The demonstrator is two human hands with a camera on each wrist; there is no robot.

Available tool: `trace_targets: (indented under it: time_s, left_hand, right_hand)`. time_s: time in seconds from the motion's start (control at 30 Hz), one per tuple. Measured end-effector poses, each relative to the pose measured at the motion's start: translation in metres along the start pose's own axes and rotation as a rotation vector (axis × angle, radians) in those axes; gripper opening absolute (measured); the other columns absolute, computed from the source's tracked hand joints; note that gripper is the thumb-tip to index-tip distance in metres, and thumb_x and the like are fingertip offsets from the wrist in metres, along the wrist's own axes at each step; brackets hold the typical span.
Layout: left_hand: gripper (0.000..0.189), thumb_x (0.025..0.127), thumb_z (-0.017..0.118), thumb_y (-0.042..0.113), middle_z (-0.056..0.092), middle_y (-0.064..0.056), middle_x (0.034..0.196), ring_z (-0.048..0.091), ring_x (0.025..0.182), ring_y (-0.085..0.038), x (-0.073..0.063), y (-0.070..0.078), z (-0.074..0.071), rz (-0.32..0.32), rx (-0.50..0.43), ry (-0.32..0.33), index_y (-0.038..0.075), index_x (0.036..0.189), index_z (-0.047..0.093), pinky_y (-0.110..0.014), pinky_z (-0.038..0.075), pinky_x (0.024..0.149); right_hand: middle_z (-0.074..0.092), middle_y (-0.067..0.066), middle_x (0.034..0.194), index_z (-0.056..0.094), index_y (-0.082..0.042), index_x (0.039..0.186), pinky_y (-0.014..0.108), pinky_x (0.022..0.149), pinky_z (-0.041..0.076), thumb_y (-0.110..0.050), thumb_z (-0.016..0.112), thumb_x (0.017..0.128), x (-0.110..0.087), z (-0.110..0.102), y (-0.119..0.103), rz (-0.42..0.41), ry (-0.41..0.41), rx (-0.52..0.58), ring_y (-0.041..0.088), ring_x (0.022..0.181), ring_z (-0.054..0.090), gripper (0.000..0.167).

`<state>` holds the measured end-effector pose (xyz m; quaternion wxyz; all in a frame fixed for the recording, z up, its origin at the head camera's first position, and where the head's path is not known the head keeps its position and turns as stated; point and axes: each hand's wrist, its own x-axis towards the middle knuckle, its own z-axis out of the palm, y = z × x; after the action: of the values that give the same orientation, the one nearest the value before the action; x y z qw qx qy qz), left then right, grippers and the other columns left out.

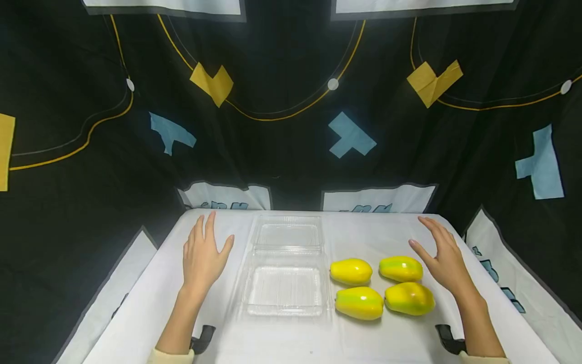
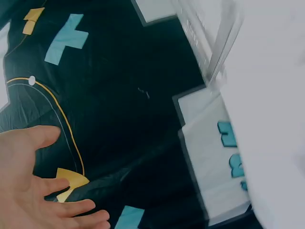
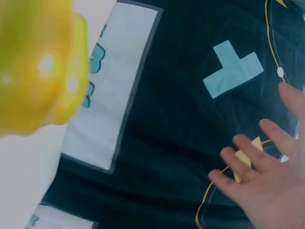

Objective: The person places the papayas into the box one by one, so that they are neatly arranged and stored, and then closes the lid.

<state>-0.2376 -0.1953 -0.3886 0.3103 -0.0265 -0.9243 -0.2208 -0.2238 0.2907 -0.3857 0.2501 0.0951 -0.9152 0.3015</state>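
Observation:
An open clear plastic clamshell box (image 1: pixel 285 268) lies in the middle of the white table (image 1: pixel 291 338), its lid folded back toward the wall. To its right lie several yellow-green papayas (image 1: pixel 360 302) in a square group. My left hand (image 1: pixel 203 255) hovers flat left of the box, fingers straight, holding nothing; the left wrist view shows its open palm (image 2: pixel 28 191) and the box's edge (image 2: pixel 219 52). My right hand (image 1: pixel 443 258) hovers open just right of the papayas, nearest the back right one (image 1: pixel 401 268). One papaya (image 3: pixel 40 62) fills the right wrist view's corner beside my spread fingers (image 3: pixel 267 181).
A black cloth backdrop (image 1: pixel 282 106) with yellow and blue patches hangs behind and beside the table. White printed panels (image 1: pixel 377 199) stand along the table's far edge. Dark wrist-camera mounts (image 1: pixel 203 337) show near both forearms at the front.

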Motion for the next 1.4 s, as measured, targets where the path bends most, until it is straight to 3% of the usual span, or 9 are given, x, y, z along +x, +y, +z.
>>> trace_targets:
  time_s: [0.17,0.27,0.43,0.57,0.63,0.83,0.9,1.2,1.4]
  left_hand:
    - [0.063,0.089,0.059,0.028,0.033,-0.023,0.14,0.034,0.125,-0.043,-0.035,0.003,0.005,-0.071,-0.155,0.008,0.004,0.141,0.033,-0.059,0.03,0.097]
    - [0.061,0.091,0.058,0.029,0.033,-0.02,0.14,0.035,0.126,-0.041,-0.053,0.001,0.016,-0.108,-0.244,-0.015,0.007,0.141,0.033,-0.058,0.032,0.097]
    - [0.064,0.09,0.057,0.039,0.034,-0.022,0.138,0.044,0.116,-0.045,-0.077,-0.009,0.04,-0.108,-0.226,-0.087,0.012,0.143,0.033,-0.06,0.039,0.087]
    - [0.065,0.09,0.055,0.042,0.032,-0.023,0.139,0.047,0.11,-0.049,-0.09,-0.02,0.056,-0.091,-0.239,-0.163,0.015,0.144,0.03,-0.063,0.041,0.082]
    - [0.065,0.092,0.054,0.041,0.029,-0.023,0.14,0.044,0.113,-0.049,-0.093,-0.025,0.062,-0.083,-0.303,-0.205,0.016,0.145,0.027,-0.066,0.04,0.083]
    - [0.066,0.093,0.054,0.028,0.02,-0.023,0.145,0.026,0.128,-0.046,-0.099,-0.041,0.078,-0.079,-0.649,-0.367,0.017,0.148,0.018,-0.066,0.027,0.096]
    - [0.067,0.093,0.054,0.027,0.018,-0.022,0.147,0.023,0.13,-0.044,-0.1,-0.046,0.081,-0.09,-0.705,-0.403,0.017,0.148,0.017,-0.066,0.023,0.099]
    - [0.069,0.09,0.057,0.027,0.017,-0.014,0.151,0.017,0.135,-0.04,-0.103,-0.054,0.087,-0.121,-0.784,-0.472,0.023,0.148,0.02,-0.063,0.013,0.104]
    - [0.071,0.089,0.059,0.026,0.015,-0.011,0.152,0.009,0.137,-0.04,-0.105,-0.056,0.088,-0.111,-0.789,-0.508,0.023,0.148,0.019,-0.068,0.006,0.1]
  right_hand:
    - [0.04,0.021,0.137,0.041,-0.012,0.139,0.071,0.089,0.028,-0.021,0.064,0.088,-0.029,0.002,0.005,0.008,0.05,0.06,0.046,0.125,0.032,0.057]
    - [0.044,0.022,0.134,0.042,-0.014,0.138,0.07,0.089,0.03,-0.019,0.067,0.085,-0.045,0.006,0.011,0.036,0.06,0.079,0.046,0.121,0.037,0.059]
    - [0.044,0.02,0.135,0.039,-0.012,0.14,0.064,0.093,0.031,-0.022,0.07,0.083,-0.063,0.017,0.023,0.089,0.022,0.104,0.043,0.119,0.038,0.065]
    - [0.041,0.019,0.138,0.037,-0.012,0.141,0.067,0.092,0.028,-0.025,0.073,0.08,-0.073,0.025,0.035,0.13,-0.051,0.131,0.045,0.122,0.034,0.072]
    - [0.039,0.02,0.139,0.036,-0.013,0.141,0.07,0.091,0.026,-0.027,0.075,0.078,-0.076,0.029,0.039,0.156,-0.088,0.143,0.047,0.124,0.031,0.075]
    - [0.028,0.025,0.144,0.031,-0.016,0.144,0.074,0.09,0.02,-0.039,0.076,0.074,-0.079,0.04,0.046,0.257,-0.202,0.154,0.051,0.127,0.023,0.086]
    - [0.026,0.025,0.145,0.029,-0.016,0.145,0.074,0.091,0.019,-0.04,0.077,0.073,-0.079,0.042,0.047,0.273,-0.232,0.148,0.051,0.127,0.022,0.089]
    - [0.028,0.027,0.143,0.029,-0.018,0.145,0.072,0.094,0.018,-0.041,0.079,0.069,-0.082,0.049,0.053,0.28,-0.313,0.144,0.052,0.126,0.024,0.093]
    - [0.031,0.026,0.141,0.03,-0.018,0.144,0.072,0.094,0.019,-0.043,0.079,0.068,-0.083,0.053,0.059,0.279,-0.341,0.135,0.051,0.126,0.025,0.093]
